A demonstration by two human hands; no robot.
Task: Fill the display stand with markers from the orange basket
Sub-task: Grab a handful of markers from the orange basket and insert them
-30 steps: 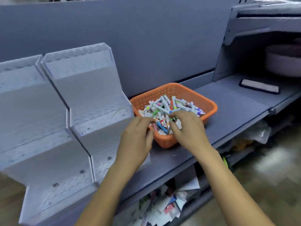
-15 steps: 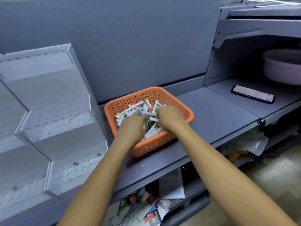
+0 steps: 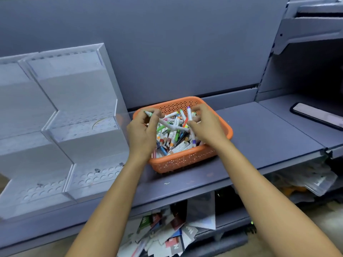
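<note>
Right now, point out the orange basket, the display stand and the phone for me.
orange basket (image 3: pixel 185 161): head view, on its perforated front wall.
display stand (image 3: pixel 96 175): head view, on the lowest tier's holes.
phone (image 3: pixel 317 115): head view, on its screen.

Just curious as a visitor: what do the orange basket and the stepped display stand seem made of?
The orange basket looks like moulded plastic: even colour, rounded rim, walls pierced with rows of small holes, dull sheen. The display stand seems clear or frosted acrylic sheet: see-through edges, flat steps, round holes in its tiers; blur leaves that open.
</note>
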